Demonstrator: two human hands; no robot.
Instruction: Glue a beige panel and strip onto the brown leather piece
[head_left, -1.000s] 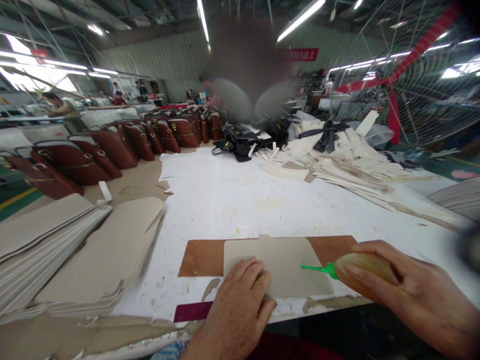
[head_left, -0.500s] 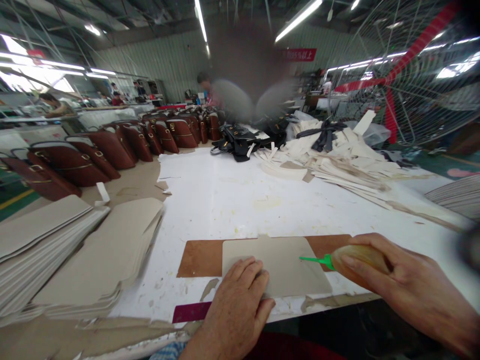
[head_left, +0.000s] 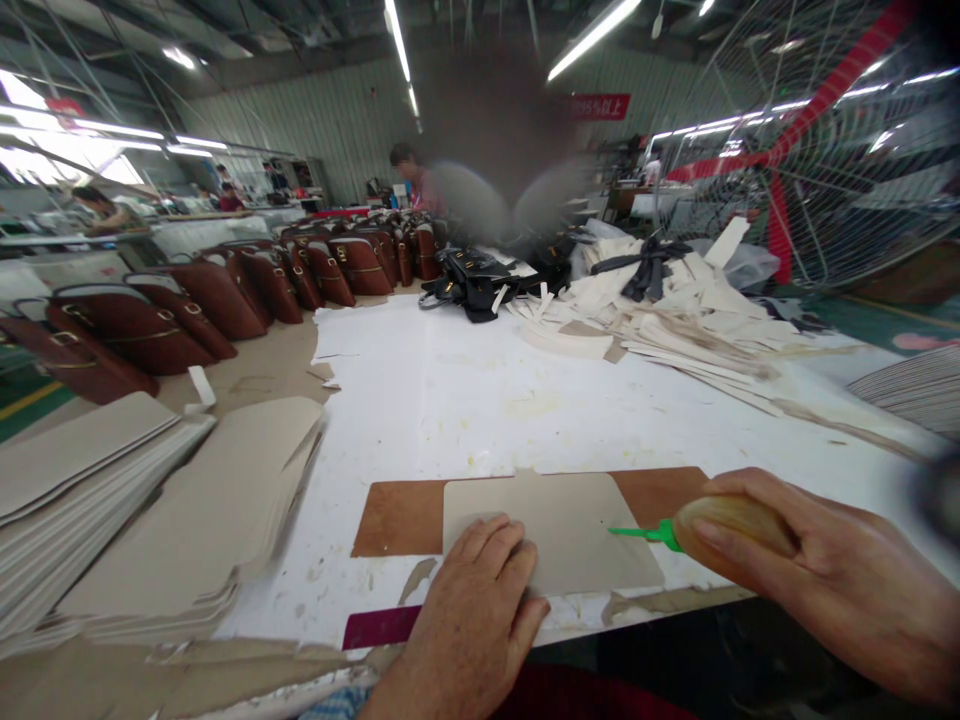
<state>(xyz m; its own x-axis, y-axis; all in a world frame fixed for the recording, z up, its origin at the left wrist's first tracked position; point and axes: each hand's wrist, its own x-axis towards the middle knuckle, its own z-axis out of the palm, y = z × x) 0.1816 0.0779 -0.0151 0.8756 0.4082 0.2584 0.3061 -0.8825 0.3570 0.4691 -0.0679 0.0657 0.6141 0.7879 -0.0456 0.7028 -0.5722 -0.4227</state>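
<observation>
A beige board (head_left: pixel 570 540) with rounded corners lies across a long brown strip (head_left: pixel 401 518), whose two ends show on either side. My left hand (head_left: pixel 480 600) rests flat on the board's left part, holding nothing, its fingers lying side by side. In my right hand (head_left: pixel 802 560) is an amber glue bottle (head_left: pixel 731 530), gripped round its body. The bottle's thin green nozzle (head_left: pixel 645 533) points left over the board's right part; whether the tip touches is unclear. A small maroon piece (head_left: pixel 381 627) lies left of my left wrist.
Stacks of beige boards (head_left: pixel 202 500) lie at the left. Brown bags (head_left: pixel 135 325) stand in rows behind them. Black bags (head_left: pixel 480 280) and a heap of pale strips (head_left: pixel 675 310) lie at the back. A large fan (head_left: pixel 780 160) stands at the right; people are farther off.
My right hand and the bottle have moved slightly right and down, taking the green nozzle tip toward the board's right edge. My left hand has stayed on the board.
</observation>
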